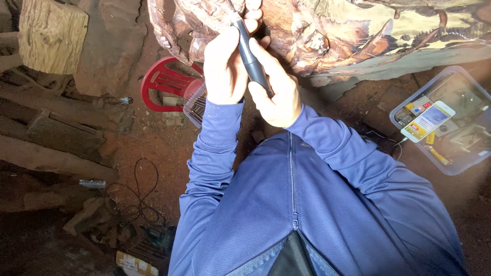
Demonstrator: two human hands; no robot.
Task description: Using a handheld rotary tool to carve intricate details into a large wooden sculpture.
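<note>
Reddish dirt floor point(153, 148) is spreading under everything, littered with rough wood blocks point(51, 36) and planks at the left and a thin black cable point(140, 194) looping near the bottom. Open ground is showing between the planks and the person's blue sleeves. Both hands are working at the top: the left hand point(225, 66) and the right hand point(273, 87) are clamping together around a dark grey carving tool point(251, 56), its tip pressing against a large knotty carved wood piece point(332, 30), glossy red-brown with pale patches. A red plastic chair point(166, 84) is lying just left of the hands. A clear plastic box point(460, 163) at the right is holding small tools and a yellow-and-white packet point(427, 120).
</note>
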